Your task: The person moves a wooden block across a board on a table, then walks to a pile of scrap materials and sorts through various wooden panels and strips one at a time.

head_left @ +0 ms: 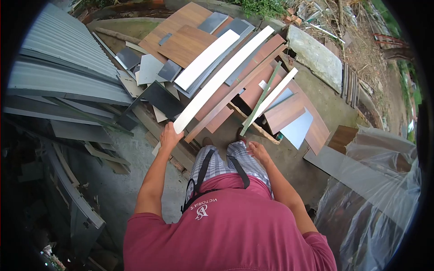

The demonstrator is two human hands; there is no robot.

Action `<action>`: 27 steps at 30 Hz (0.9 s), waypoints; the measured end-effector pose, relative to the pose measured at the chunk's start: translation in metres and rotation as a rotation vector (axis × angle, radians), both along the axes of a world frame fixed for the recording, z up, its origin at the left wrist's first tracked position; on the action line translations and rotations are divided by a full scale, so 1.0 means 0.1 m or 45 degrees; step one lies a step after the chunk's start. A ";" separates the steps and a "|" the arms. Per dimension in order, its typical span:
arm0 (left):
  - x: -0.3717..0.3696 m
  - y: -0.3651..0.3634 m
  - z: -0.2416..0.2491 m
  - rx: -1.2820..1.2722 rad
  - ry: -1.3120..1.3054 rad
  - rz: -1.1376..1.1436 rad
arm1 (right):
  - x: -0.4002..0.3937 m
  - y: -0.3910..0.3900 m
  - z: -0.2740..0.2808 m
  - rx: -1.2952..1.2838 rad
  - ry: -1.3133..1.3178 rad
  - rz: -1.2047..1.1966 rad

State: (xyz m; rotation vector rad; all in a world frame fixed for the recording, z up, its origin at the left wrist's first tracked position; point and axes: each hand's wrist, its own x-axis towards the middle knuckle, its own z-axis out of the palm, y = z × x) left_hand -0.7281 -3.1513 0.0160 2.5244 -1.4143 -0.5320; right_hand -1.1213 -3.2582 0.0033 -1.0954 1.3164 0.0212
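Observation:
My left hand (169,137) is closed on the near end of a long white board strip (221,80). The strip slants away up and to the right, over a pile of panels. My right hand (258,152) hangs beside my right thigh, fingers loosely bent and apart, with nothing visible in it. Near it lie a narrow green-edged strip (262,99) and a shorter white strip (274,95). A brown strip (235,97) lies alongside the long white one, and a wider white board (207,59) rests to its left.
Brown wood-grain panels (187,44) and dark grey offcuts (163,100) cover the ground ahead. Corrugated metal sheets (68,49) stand at the left. Clear plastic sheeting (379,180) drapes over boards at the right. A concrete slab (315,56) lies at the back right.

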 end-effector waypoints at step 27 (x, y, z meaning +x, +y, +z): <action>-1.70 0.29 0.41 0.004 0.348 -0.381 | 0.11 -0.34 0.15 0.498 -0.473 -1.087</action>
